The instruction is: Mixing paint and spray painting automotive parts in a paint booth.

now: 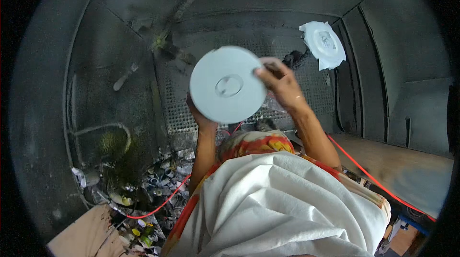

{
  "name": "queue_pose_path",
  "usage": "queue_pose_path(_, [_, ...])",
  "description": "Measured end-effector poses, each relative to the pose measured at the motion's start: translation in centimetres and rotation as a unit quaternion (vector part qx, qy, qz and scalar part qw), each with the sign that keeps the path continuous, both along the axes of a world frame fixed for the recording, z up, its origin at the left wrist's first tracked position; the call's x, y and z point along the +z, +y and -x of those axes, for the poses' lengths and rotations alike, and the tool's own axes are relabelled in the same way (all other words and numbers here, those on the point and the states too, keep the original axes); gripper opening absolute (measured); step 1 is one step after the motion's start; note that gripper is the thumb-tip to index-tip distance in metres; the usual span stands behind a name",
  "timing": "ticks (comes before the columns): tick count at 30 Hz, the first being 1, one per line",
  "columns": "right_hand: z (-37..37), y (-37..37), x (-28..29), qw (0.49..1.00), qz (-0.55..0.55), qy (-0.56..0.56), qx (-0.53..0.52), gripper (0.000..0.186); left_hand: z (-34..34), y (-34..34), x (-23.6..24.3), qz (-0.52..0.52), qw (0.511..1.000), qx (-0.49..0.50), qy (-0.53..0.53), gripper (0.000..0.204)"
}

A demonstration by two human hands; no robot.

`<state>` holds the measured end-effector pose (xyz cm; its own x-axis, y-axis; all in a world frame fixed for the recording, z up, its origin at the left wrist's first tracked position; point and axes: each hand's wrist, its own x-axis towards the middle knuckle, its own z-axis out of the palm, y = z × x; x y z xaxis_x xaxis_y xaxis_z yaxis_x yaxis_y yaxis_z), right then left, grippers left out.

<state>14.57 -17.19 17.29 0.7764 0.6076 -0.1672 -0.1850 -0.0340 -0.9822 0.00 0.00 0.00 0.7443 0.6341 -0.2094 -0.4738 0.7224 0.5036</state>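
Note:
A round, pale grey-white disc [220, 65] with a small oval ring at its middle is raised in front of me. My left hand [200, 115] grips its lower left edge, the fingers hidden behind it. My right hand [282, 84] is on its right edge, slightly blurred, with the thumb over the face and fingers bent around the rim. To the upper right, a white wrapped piece [321, 39] with a round middle is on the dark perforated panel [182, 103].
Sooty dark walls [397, 46] surround me. A red hose [359, 166] runs along both sides. A brownish board [378, 151] lies at right, cluttered cans and scraps [143, 233] at lower left, beside a pale board [81, 233]. White and patterned cloth [273, 199] fills the lower middle.

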Motion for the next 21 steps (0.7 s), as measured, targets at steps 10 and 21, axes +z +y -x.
queue_pose_path(10, [-23.2,-23.1,-8.2,0.935,0.125,-0.064,-0.325,0.06,-7.5,15.2,-0.3,-0.044,0.978,0.172,0.11,0.066])
queue_pose_path(21, [-23.1,-26.3,-10.9,0.894,0.276,-0.084,-0.343,0.051,-13.7,30.4,-11.6,0.008,0.949,0.284,0.134,0.075])
